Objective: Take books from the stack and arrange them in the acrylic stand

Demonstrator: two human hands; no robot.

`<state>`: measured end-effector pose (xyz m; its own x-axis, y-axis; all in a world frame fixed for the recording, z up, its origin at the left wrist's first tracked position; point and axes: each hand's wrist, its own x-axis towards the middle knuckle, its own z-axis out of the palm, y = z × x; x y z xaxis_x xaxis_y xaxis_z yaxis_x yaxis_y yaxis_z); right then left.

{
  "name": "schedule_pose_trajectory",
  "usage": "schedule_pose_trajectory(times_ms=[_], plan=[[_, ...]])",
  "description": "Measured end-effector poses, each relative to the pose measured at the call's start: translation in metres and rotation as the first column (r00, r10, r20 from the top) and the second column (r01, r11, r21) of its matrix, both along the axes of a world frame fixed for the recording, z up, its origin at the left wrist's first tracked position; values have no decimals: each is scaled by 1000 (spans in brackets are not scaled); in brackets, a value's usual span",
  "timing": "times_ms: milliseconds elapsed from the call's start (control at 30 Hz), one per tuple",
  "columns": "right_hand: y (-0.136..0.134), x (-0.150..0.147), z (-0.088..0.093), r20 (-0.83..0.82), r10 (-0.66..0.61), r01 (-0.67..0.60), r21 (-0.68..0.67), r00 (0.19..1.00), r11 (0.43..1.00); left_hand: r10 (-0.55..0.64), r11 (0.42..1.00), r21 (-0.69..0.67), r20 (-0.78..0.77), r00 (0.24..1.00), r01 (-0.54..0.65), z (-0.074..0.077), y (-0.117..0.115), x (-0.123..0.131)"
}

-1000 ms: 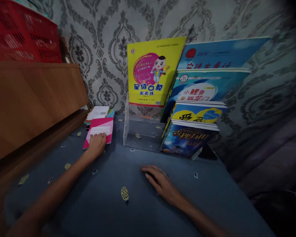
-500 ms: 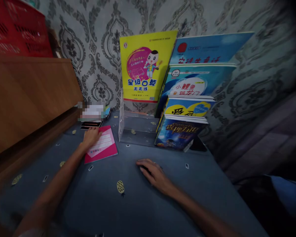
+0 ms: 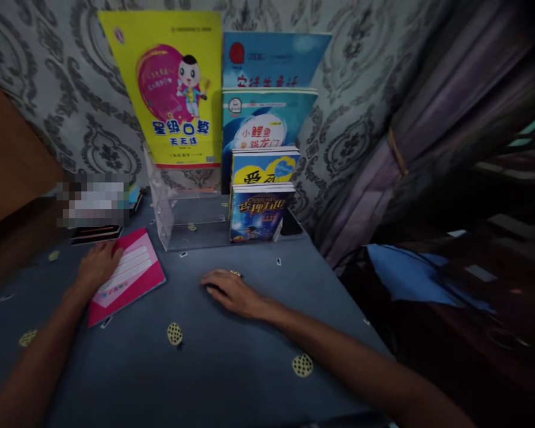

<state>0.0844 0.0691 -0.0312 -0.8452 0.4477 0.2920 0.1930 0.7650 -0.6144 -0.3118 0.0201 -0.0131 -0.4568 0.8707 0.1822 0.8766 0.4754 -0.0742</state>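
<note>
A pink booklet (image 3: pixel 138 267) lies flat on the blue-grey tablecloth (image 3: pixel 129 368) at the left. My left hand (image 3: pixel 98 264) rests on its upper left part, fingers laid flat and pointing forward. Nearer the middle, my right hand (image 3: pixel 232 292) lies on the cloth with loosely curved fingers and a gap below the index finger; nothing shows in it. Behind the hands stands a clear plastic rack (image 3: pixel 163 220). It holds a yellow workbook (image 3: pixel 129 65) on the left and several stepped books on the right, with a dark blue book (image 3: pixel 256 217) in front.
A partly blurred pile of books (image 3: pixel 96 232) sits behind my left hand. Beside the rack's right end lies a dark flat object (image 3: pixel 290 225). Patterned wallpaper rises behind the table, a wooden panel (image 3: pixel 13 154) stands at the left, and a tied curtain (image 3: pixel 374 172) hangs at the right.
The view has turned right, so the rack, booklet and hands appear farther left and more of the curtain shows. Both hands keep nearly the same places on the booklet and cloth.
</note>
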Motion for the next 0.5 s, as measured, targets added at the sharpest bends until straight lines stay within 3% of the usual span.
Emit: schedule_pose_trajectory(times_ms=[333,500], plan=[[2,-1,-5,-27,23,-22,30,999,999,-6,995,-99,-81,997,-2,10,-22,39],[3,0,-8,-61,34,-33,18,998,999,-3,988,-157,-101,995,-12,24,-35,65]])
